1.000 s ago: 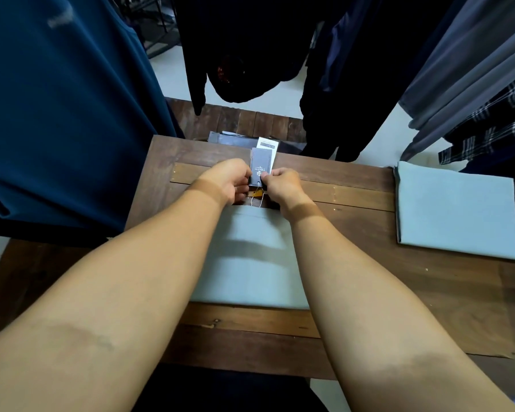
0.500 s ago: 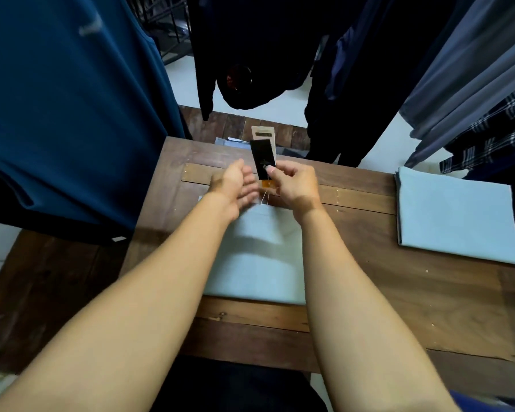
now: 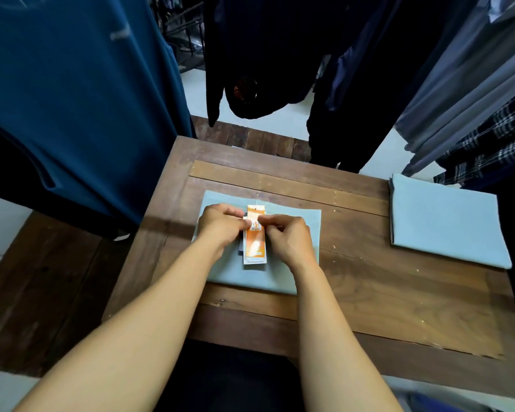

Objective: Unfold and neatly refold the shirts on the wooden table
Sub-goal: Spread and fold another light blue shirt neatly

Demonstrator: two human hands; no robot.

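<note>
While the left hand (image 3: 220, 226) and right hand (image 3: 289, 236) meet over the folded pale shirt (image 3: 235, 276), a small stack of tags (image 3: 254, 245) lies flat on the cloth between them, orange face up, with darker cards showing at its left side. Left fingers (image 3: 243, 223) are curled and pinch the stack's left edge near the top; right fingers (image 3: 266, 219), thumb against forefinger, pinch its right edge at the same height. A thin string (image 3: 265, 205) seems to lead off from the hole at the tags' top, though it is too fine to follow. This shirt sits squarely on the bench (image 3: 384, 292), left of the middle and a little nearer the front edge. A second shirt (image 3: 446, 221), also pale and folded, lies at the back right corner, well apart from the first. Beyond the bench hang a blue garment (image 3: 72, 99) at the left, dark clothes (image 3: 265, 55) behind, and a plaid garment (image 3: 494, 144) at the right.
</note>
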